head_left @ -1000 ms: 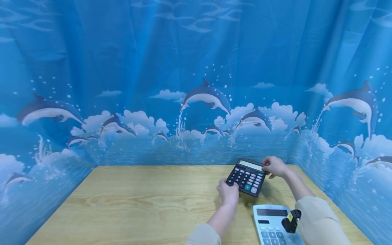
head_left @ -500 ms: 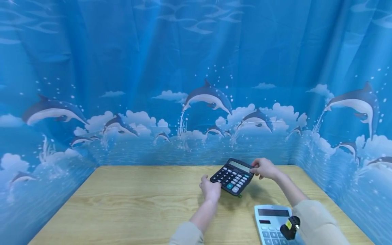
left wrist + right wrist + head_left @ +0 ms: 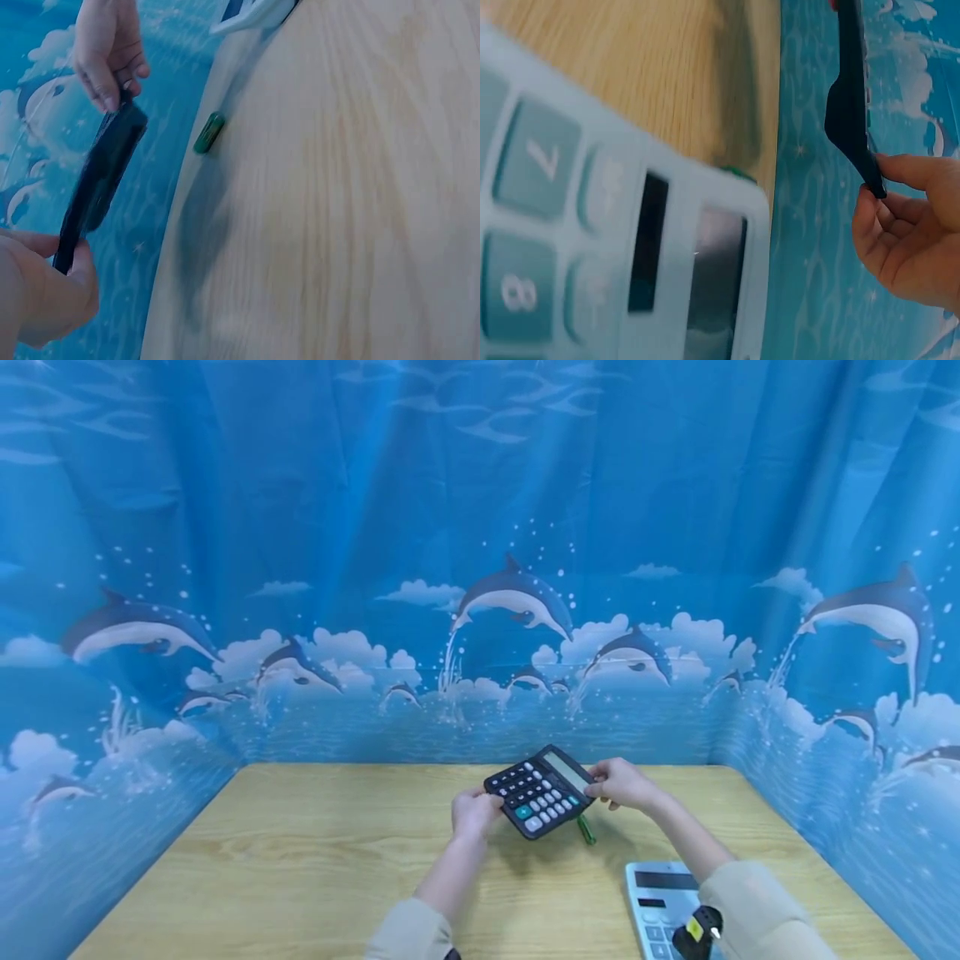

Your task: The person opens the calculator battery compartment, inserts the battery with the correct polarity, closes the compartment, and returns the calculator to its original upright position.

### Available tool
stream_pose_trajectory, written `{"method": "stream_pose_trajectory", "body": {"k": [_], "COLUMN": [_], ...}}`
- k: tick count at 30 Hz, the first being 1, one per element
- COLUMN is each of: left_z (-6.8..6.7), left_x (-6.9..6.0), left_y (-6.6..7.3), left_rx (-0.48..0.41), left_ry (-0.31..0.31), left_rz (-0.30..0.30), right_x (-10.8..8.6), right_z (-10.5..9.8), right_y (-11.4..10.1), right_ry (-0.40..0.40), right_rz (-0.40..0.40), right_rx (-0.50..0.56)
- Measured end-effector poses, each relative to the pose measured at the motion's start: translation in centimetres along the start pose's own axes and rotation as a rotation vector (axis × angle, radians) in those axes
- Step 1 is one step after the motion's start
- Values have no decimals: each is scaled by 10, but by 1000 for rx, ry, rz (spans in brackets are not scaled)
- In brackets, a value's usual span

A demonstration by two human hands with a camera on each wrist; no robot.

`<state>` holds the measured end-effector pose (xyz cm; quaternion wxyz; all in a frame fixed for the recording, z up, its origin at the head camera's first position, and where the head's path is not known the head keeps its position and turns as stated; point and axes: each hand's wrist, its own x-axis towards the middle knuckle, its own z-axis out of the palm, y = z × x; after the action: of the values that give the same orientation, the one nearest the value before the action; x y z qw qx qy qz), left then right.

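A black calculator (image 3: 536,793) is held above the table between both hands, tilted, its keys and display facing the head camera. My left hand (image 3: 474,814) pinches its lower left edge, thumb on top. At the display end, my right hand (image 3: 624,783) pinches the corner between thumb and fingers. Both wrist views show the calculator edge-on: the left wrist view has its dark body (image 3: 101,176) over a shadow, and the right wrist view shows the right hand (image 3: 915,225) gripping its thin end.
On the wooden table (image 3: 337,852), a small green object (image 3: 586,830) lies below the black calculator. A light blue calculator (image 3: 651,902) lies at the near right, partly under the right forearm. A blue dolphin-print curtain (image 3: 420,527) surrounds the table.
Both hands have carried the black calculator to the left, and it has turned so its display end points further right. The green object has come into clearer view.
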<state>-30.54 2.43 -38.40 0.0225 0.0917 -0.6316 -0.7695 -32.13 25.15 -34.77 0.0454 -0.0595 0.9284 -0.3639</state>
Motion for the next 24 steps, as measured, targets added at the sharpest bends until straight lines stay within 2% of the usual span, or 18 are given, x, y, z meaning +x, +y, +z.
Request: {"method": "stream_pose_trajectory", "body": {"k": [7,12,16,20,24], "left_z": [-29,-48,-63,-76,-88], "left_x": [6,7,8,9,10], "left_y": [11,22,30,36,41], "left_rx": [-27,7,49,107,214], "left_ry": [-89,-116,-141,-170,-210], "left_rz": [8,10,31,63,114], "right_x": [-1,-3,-3,-2,-5], "right_z": [13,19,27,36,44], "right_y": [-13,-22,-27,-33,-38], "right_ry": [25,-6,-32,-24,-39], "right_rz": [-33,-61,-65,-81,-147], "right_rx": [-5,83,158,188,207]}}
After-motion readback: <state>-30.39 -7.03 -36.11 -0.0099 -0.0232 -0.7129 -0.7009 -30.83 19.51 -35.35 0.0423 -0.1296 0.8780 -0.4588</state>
